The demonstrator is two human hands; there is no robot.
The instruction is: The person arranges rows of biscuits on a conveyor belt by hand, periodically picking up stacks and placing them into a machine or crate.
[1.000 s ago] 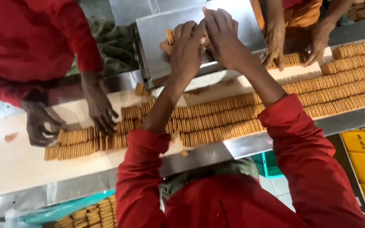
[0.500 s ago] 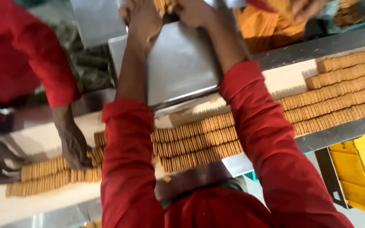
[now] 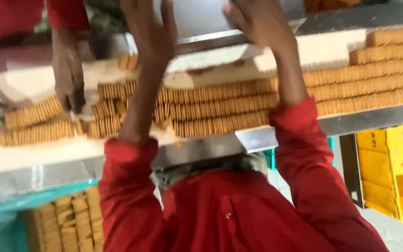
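Warm even light, strong motion blur, soft focus throughout.

Below the raised left hand point(image 3: 150, 32) and right hand point(image 3: 257, 21) lie rows of biscuits point(image 3: 220, 109) — matt, ridged, dry-looking. The belt point(image 3: 38, 154) under them is pale and smooth. Its front rail point(image 3: 369, 123) is brushed metal, as is the dull grey tray point(image 3: 197, 18) between the hands. Sleeves point(image 3: 127, 186) are soft red cloth — the crate point(image 3: 392, 172) is glossy yellow plastic.

The view has dropped: both hands, left hand point(image 3: 152, 32) and right hand point(image 3: 257, 18), now sit nearer the top edge, and the biscuits they held there a second ago have gone from sight.
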